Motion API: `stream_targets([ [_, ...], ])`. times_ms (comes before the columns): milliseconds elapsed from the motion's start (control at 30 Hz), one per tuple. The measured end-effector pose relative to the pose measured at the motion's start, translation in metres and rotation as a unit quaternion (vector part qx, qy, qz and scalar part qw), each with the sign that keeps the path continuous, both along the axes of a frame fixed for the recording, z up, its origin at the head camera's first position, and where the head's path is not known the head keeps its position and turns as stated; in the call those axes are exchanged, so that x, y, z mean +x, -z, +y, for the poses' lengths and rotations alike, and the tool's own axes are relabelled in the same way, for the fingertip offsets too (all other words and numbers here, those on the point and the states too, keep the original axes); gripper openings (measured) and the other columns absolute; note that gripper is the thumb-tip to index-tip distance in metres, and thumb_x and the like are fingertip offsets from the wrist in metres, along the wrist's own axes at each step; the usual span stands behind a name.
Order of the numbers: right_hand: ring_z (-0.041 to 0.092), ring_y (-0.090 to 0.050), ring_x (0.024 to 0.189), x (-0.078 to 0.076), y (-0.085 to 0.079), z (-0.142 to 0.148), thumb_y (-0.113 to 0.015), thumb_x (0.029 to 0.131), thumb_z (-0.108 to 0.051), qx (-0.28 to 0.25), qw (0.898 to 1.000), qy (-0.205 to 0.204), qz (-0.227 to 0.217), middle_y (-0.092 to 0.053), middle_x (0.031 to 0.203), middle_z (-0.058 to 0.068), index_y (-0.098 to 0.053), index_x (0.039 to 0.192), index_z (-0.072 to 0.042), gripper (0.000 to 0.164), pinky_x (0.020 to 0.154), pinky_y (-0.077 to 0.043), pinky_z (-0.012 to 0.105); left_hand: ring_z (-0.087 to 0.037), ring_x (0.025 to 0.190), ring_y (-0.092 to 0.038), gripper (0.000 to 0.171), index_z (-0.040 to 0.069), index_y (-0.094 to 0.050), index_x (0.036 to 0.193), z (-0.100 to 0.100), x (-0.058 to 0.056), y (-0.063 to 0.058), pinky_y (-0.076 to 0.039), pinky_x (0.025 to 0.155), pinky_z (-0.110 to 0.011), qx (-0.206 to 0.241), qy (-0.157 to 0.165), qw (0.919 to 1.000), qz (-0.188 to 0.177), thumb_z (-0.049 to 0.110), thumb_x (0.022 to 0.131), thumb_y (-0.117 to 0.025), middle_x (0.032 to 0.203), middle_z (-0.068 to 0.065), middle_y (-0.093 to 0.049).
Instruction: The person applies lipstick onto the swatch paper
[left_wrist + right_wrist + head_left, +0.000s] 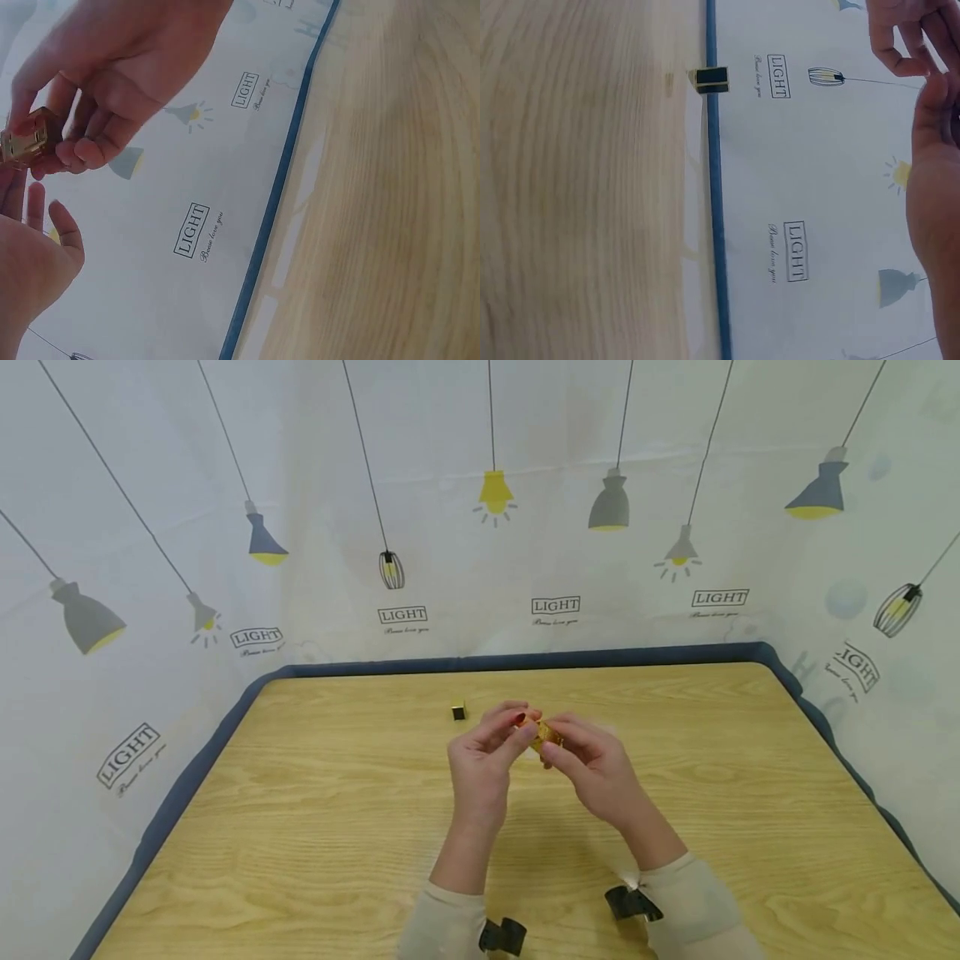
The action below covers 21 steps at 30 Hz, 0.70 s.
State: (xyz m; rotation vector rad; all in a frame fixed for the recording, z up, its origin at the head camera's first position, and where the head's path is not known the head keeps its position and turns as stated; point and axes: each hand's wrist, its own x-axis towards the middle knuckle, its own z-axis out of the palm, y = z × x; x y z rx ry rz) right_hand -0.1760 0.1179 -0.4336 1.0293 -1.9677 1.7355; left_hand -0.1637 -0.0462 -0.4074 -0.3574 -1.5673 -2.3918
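In the head view, both hands meet above the table around a small shiny gold case (549,737) with a dark red end (519,718); its exact kind cannot be told. My right hand (600,772) pinches the gold part between thumb and fingers. At the other end, my left hand (483,768) holds it between thumb and fingertips, partly covering the red end. Slots show on a face of the gold case (28,141) in the left wrist view. On the table behind the left hand stands a small black-and-gold box-shaped piece (459,712), apart from both hands.
The wood-grain table (315,810) has a dark blue border (510,660) along its back and sides. A pale curtain (450,435) printed with lamps and the word LIGHT rises behind it. Black straps (504,937) sit on both wrists.
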Motion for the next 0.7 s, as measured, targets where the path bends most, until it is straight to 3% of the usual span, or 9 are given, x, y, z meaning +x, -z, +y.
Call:
stream_targets([
  [133, 0.014, -0.057, 0.086, 0.0021, -0.002, 0.0047, -0.045, 0.114, -0.007, -0.037, 0.985, -0.107, -0.132, -0.064, 0.105, -0.004, -0.07, 0.127, -0.004, 0.028, 0.077, -0.054, 0.024, -0.018, 0.115, -0.071, 0.024, -0.01, -0.079, 0.111, -0.0002, 0.0001, -0.0029, -0.063, 0.091, -0.025, -0.001, 0.02, 0.9998, 0.001, 0.006, 0.093, -0.082, 0.106, 0.001, -0.08],
  [267, 0.013, -0.051, 0.085, 0.002, -0.0054, 0.0059, -0.033, 0.118, -0.015, -0.094, 0.946, -0.214, -0.224, -0.06, 0.099, -0.004, -0.071, 0.125, -0.014, 0.038, 0.077, -0.049, 0.022, -0.018, 0.112, -0.073, 0.016, -0.001, -0.083, 0.108, 0.0002, 0.0003, -0.0038, -0.063, 0.089, -0.024, 0.003, 0.039, 0.9992, 0.009, 0.002, 0.092, -0.081, 0.111, -0.006, -0.079],
  [367, 0.012, -0.049, 0.081, 0.0025, -0.0076, 0.0053, -0.029, 0.119, -0.02, -0.116, 0.92, -0.258, -0.272, -0.06, 0.097, -0.004, -0.07, 0.121, -0.014, 0.042, 0.076, -0.047, 0.021, -0.018, 0.113, -0.073, 0.015, 0.003, -0.084, 0.107, 0.0004, 0.001, -0.0038, -0.062, 0.089, -0.024, 0.003, 0.047, 0.9988, 0.012, 0.0, 0.092, -0.08, 0.113, -0.007, -0.079],
  [433, 0.011, -0.049, 0.08, 0.0031, -0.0082, 0.0045, -0.029, 0.118, -0.023, -0.122, 0.913, -0.255, -0.294, -0.06, 0.097, -0.005, -0.069, 0.12, -0.014, 0.041, 0.075, -0.046, 0.021, -0.017, 0.114, -0.072, 0.018, -0.001, -0.083, 0.11, 0.0004, 0.0015, -0.0041, -0.062, 0.09, -0.024, -0.002, 0.047, 0.9988, 0.011, 0.0, 0.092, -0.08, 0.113, -0.005, -0.079],
  [500, 0.01, -0.052, 0.082, 0.0037, -0.0077, 0.0034, -0.033, 0.118, -0.023, -0.123, 0.923, -0.221, -0.291, -0.063, 0.1, -0.005, -0.069, 0.121, -0.015, 0.037, 0.075, -0.048, 0.02, -0.016, 0.114, -0.073, 0.021, -0.008, -0.079, 0.112, 0.0, 0.0022, -0.0046, -0.062, 0.091, -0.025, -0.01, 0.041, 0.9991, 0.004, 0.0, 0.093, -0.08, 0.114, -0.002, -0.079],
  [567, 0.008, -0.059, 0.087, 0.0047, -0.0053, 0.0019, -0.043, 0.116, -0.02, -0.108, 0.953, -0.148, -0.24, -0.068, 0.108, -0.008, -0.071, 0.124, -0.017, 0.029, 0.075, -0.051, 0.018, -0.014, 0.112, -0.073, 0.026, -0.015, -0.074, 0.114, -0.0003, 0.0029, -0.0057, -0.063, 0.089, -0.024, -0.014, 0.03, 0.9994, -0.005, -0.001, 0.093, -0.079, 0.115, 0.0, -0.078],
  [633, 0.008, -0.063, 0.093, 0.004, -0.0016, -0.0001, -0.056, 0.112, -0.017, -0.064, 0.989, -0.055, -0.121, -0.071, 0.114, -0.003, -0.071, 0.126, -0.012, 0.021, 0.078, -0.056, 0.017, -0.013, 0.109, -0.073, 0.029, -0.02, -0.071, 0.115, -0.0008, 0.003, -0.0068, -0.063, 0.088, -0.024, -0.016, 0.02, 0.9996, -0.013, -0.002, 0.093, -0.078, 0.115, 0.002, -0.078],
  [667, 0.008, -0.065, 0.093, 0.0036, -0.0003, -0.0012, -0.063, 0.109, -0.02, -0.033, 0.998, 0.001, -0.048, -0.073, 0.116, 0.0, -0.071, 0.126, -0.009, 0.022, 0.079, -0.056, 0.016, -0.013, 0.109, -0.073, 0.027, -0.019, -0.072, 0.114, -0.0011, 0.0023, -0.0071, -0.063, 0.088, -0.024, -0.015, 0.014, 0.9997, -0.015, -0.002, 0.093, -0.078, 0.114, 0.001, -0.078],
  [700, 0.009, -0.066, 0.092, 0.0032, 0.0008, -0.0023, -0.067, 0.107, -0.023, -0.005, 0.998, 0.057, 0.027, -0.074, 0.116, 0.003, -0.072, 0.126, -0.006, 0.026, 0.079, -0.057, 0.016, -0.013, 0.108, -0.073, 0.027, -0.02, -0.072, 0.114, -0.0013, 0.0018, -0.0075, -0.063, 0.087, -0.024, -0.013, 0.011, 0.9997, -0.016, -0.003, 0.093, -0.078, 0.113, 0.0, -0.078],
])
